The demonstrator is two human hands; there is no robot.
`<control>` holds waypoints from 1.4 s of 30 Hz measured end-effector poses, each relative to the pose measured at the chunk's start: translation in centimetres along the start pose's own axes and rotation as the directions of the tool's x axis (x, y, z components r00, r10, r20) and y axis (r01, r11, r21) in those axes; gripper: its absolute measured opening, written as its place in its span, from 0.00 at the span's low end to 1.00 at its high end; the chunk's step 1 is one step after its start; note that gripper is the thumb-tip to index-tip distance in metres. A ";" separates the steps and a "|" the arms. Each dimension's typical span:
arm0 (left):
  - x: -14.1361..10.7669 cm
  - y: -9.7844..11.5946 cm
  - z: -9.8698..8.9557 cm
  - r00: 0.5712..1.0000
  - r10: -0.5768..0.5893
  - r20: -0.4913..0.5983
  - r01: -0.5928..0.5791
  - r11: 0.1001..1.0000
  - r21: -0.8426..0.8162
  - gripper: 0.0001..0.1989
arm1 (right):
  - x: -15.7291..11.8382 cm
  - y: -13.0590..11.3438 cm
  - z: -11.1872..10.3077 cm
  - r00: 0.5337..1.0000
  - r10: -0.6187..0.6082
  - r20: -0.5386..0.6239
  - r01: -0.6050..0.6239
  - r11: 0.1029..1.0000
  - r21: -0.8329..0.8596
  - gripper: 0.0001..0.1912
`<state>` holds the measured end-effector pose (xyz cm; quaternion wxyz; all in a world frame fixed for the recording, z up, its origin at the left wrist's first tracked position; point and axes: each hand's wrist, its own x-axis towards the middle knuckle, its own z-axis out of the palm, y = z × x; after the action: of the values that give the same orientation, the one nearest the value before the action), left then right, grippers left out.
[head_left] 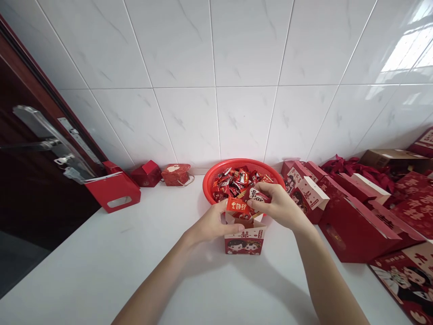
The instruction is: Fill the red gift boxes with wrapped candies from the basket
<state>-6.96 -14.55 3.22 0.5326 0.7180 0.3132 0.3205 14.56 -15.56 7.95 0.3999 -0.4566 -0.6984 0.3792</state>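
A small red and white gift box (244, 246) with two cartoon figures stands upright on the white table, its top open. My left hand (211, 223) holds it by its upper left side, the thumb across the front. Over the opening, my right hand (279, 205) pinches wrapped candies (259, 195) between thumb and fingers. An orange-red wrapped candy (237, 205) shows at the box's mouth, between the hands. Just behind sits a red plastic basket (209, 180) filled with red wrapped candies (233, 179), partly hidden by my right hand.
Red gift boxes (355, 225) and bags crowd the table's right side, with a brown carton (394, 158) behind. Toward the left are a red handled box (113, 192), a small red box (147, 174) and a corded one (176, 174). A dark door (27, 180) borders the left edge.
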 end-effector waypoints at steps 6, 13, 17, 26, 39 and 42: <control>0.2 -0.4 -0.3 1.000 -0.012 0.008 0.010 0.991 0.135 0.24 | -0.8 -0.1 -1.3 0.999 -0.033 -0.015 0.030 0.983 -0.179 0.11; 0.2 -0.7 -0.4 1.000 -0.011 0.022 0.008 0.989 0.146 0.28 | -1.0 -0.3 -0.7 0.995 -0.040 0.092 0.073 0.922 -0.381 0.12; 0.2 -0.8 -0.4 1.000 -0.016 0.004 0.015 0.990 0.142 0.27 | -0.7 -0.2 -0.1 0.995 -0.068 0.067 0.089 0.910 -0.405 0.13; 0.2 -0.8 -0.4 1.000 0.001 0.009 -0.003 0.990 0.144 0.26 | -0.6 0.2 0.4 0.980 -0.191 0.057 0.193 0.842 -0.504 0.11; 0.2 -0.2 -0.4 0.999 0.004 0.047 -0.011 0.989 0.149 0.23 | -0.4 0.4 -0.4 0.979 -0.159 0.125 0.178 0.970 -0.163 0.15; 0.2 0.0 -0.4 0.997 0.038 0.060 -0.046 0.991 0.128 0.22 | -0.3 0.4 -0.1 0.973 -0.127 0.194 0.162 0.971 -0.177 0.15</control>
<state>-7.20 -14.15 3.31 0.4870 0.7663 0.3026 0.2899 14.85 -15.68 7.62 0.3154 -0.4045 -0.7966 0.3199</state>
